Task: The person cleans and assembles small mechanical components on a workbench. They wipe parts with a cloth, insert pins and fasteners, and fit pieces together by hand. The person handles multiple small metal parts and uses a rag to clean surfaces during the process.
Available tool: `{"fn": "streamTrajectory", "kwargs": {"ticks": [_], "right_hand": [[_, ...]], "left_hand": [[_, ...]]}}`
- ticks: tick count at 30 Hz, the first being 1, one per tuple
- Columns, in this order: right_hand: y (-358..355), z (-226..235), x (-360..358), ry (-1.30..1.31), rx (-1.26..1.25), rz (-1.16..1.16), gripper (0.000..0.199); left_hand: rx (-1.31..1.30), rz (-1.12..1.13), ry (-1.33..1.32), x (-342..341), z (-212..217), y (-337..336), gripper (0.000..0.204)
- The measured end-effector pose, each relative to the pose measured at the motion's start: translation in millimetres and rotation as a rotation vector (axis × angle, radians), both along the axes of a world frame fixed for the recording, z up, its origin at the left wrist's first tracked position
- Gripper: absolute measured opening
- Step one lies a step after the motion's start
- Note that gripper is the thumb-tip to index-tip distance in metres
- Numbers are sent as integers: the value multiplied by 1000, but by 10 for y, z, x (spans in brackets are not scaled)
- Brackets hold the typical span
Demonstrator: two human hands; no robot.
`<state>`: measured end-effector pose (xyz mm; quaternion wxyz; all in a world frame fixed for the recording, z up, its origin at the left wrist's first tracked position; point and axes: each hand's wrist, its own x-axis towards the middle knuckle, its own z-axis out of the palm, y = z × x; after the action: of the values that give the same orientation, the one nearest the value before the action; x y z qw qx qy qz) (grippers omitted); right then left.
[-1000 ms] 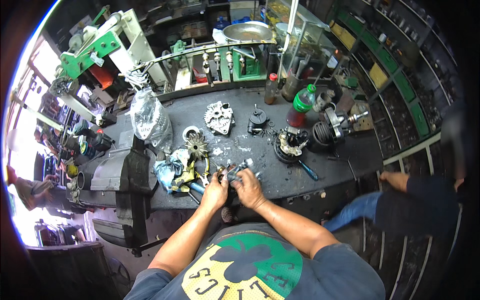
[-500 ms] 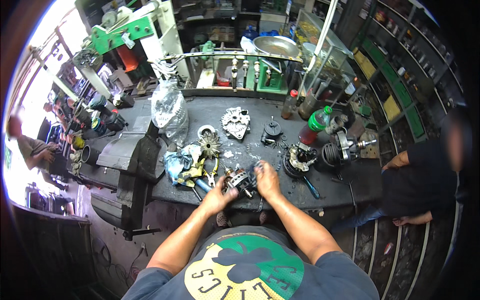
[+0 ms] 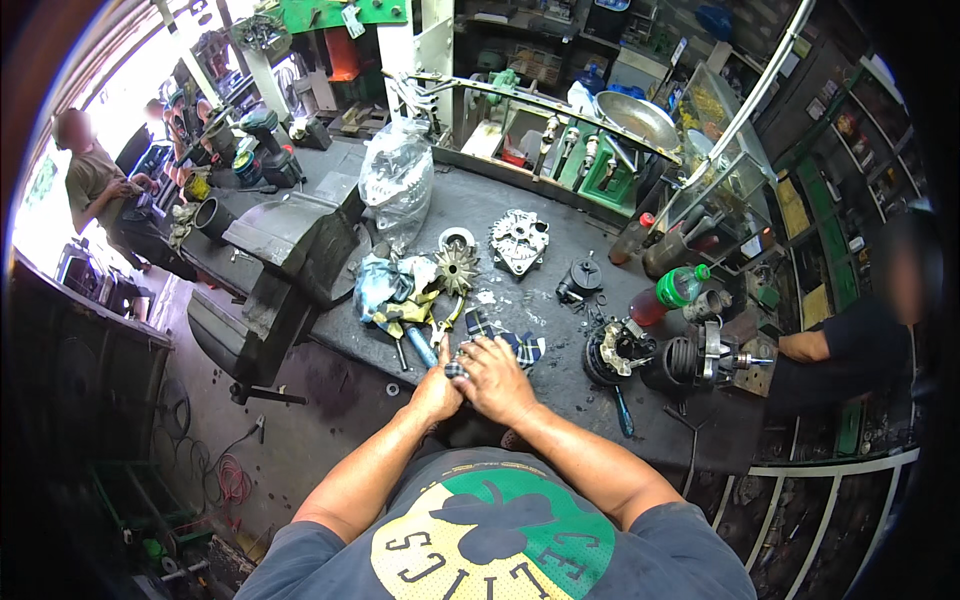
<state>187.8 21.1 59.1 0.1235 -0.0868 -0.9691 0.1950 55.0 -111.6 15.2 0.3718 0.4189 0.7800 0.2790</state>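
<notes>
Part: a small dark metal part (image 3: 457,368), gripped between both hands at the near edge of the bench (image 3: 560,230), right in front of the person's chest.
Left hand: the left hand (image 3: 437,392) is curled shut on the part from the left and below; the thumb points up past it.
Right hand: the right hand (image 3: 497,378) is laid over the part from the right, fingers bent down across it toward the left hand; it is closed on the part too.
Which way it lies: the part sits at the fingertips of both hands, just ahead of the knuckles, where the two hands meet. Neither hand is clearly nearer; both touch it.
Long axis: mostly hidden by the fingers, so I cannot tell how it runs.
Look of the part: dark, greasy metal with a lighter, perhaps ribbed end showing between the hands; too small and too covered to tell more.
Just ahead: a checked rag (image 3: 505,338) lies on the bench touching the fingertips, and pliers (image 3: 436,330) with yellow grips lie just left of it.
Further left: a crumpled blue-and-yellow cloth (image 3: 392,290), a fan-like toothed rotor (image 3: 457,267), and a big grey vise (image 3: 290,270) at the bench's left end.
To the right: a round wound stator (image 3: 612,352), a blue-handled screwdriver (image 3: 621,410) and a green-topped bottle (image 3: 668,293), all well apart from the hands.
Others: a seated person (image 3: 850,340) at the right end of the bench, apart from the work.
</notes>
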Motion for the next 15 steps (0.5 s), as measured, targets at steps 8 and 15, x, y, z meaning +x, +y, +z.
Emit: {"fn": "streamTrajectory", "kwargs": {"ticks": [8, 15], "right_hand": [[1096, -407, 830, 120, -350, -443, 22], [655, -184, 912, 172, -486, -655, 37]], "left_hand": [[67, -76, 297, -101, 64, -262, 125], [45, -115, 616, -46, -141, -318, 131]]}}
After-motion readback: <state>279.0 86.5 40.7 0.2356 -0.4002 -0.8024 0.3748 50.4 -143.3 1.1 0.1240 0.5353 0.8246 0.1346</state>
